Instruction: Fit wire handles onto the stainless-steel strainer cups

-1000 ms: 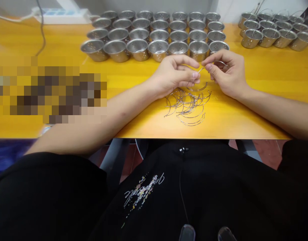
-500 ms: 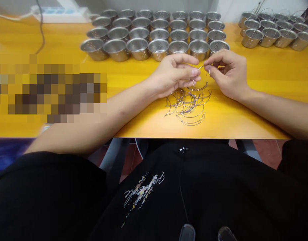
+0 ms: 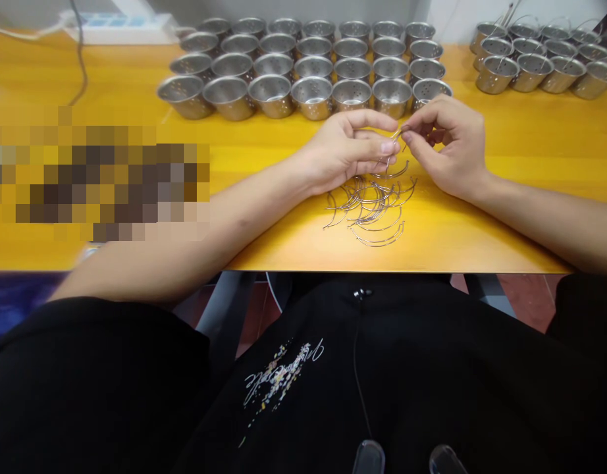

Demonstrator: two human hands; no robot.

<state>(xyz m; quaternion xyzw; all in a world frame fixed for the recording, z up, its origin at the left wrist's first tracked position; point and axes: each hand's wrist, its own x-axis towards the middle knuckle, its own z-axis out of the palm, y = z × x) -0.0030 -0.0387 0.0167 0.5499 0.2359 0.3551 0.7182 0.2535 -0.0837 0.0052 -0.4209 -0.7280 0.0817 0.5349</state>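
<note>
My left hand (image 3: 347, 148) pinches thin wire pieces between thumb and fingers, just above the table. Facing it, my right hand (image 3: 451, 145) has thumb and forefinger closed on the upper ends of thin wire at the same spot. How many wires are held, and whether they are hooked together, is too small to tell. Below my hands lies a tangled pile of curved metal wires (image 3: 375, 204) on the yellow table (image 3: 284, 243). Behind my hands stand rows of perforated metal cups (image 3: 312, 95), with no wires visible on them.
More metal cups (image 3: 498, 74), with wire handles on top, stand at the back right. A white power strip (image 3: 123, 27) and a dark cable (image 3: 81, 59) are at the back left. Part of the left side is pixelated. The table's front edge runs near my body.
The wires between my fingers have shifted and turned slightly, and my left fingertips have moved a little to the right, closer to my right hand. The pile and cups have not moved.
</note>
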